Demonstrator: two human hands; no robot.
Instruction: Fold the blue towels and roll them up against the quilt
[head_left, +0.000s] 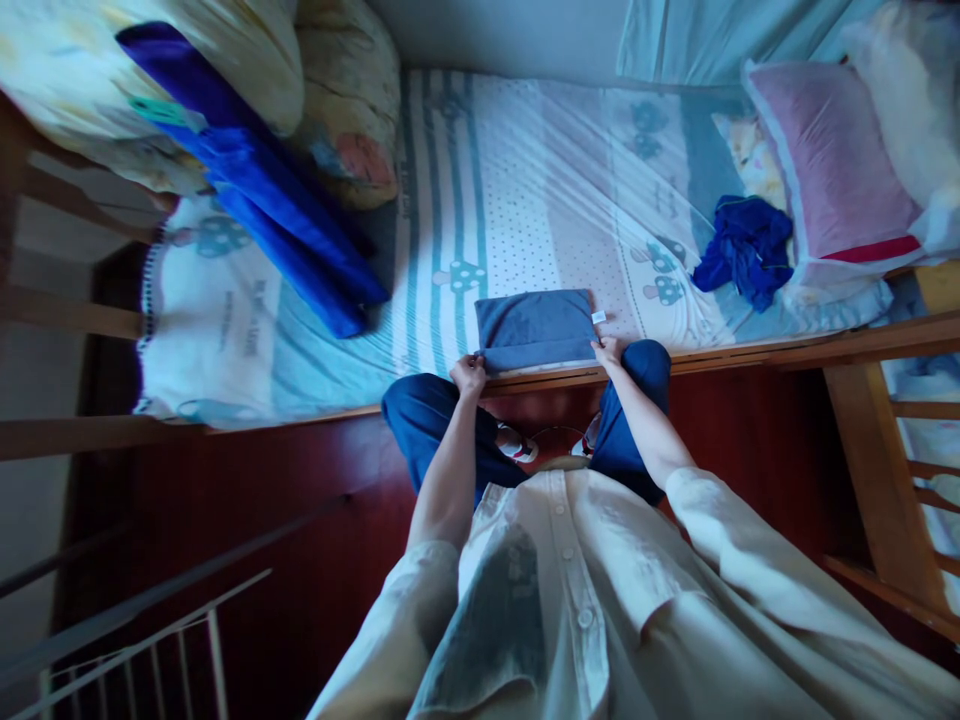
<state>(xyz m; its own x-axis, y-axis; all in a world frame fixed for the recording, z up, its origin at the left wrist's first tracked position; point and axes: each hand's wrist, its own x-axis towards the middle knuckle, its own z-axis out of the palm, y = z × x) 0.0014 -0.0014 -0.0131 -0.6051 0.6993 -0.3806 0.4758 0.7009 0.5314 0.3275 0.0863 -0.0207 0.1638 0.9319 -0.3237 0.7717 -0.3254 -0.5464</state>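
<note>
Grey cloth (534,315) lies on the bed (517,160) at its front edge; left hand (469,376) and right hand (609,355) pinch its near corners, fingers closed on fabric. Near strip (536,353) looks folded over; panel behind lies flat, seemingly not yet turned.

Bedroom, wooden bed (517,210), pink pillow (844,160)
</note>
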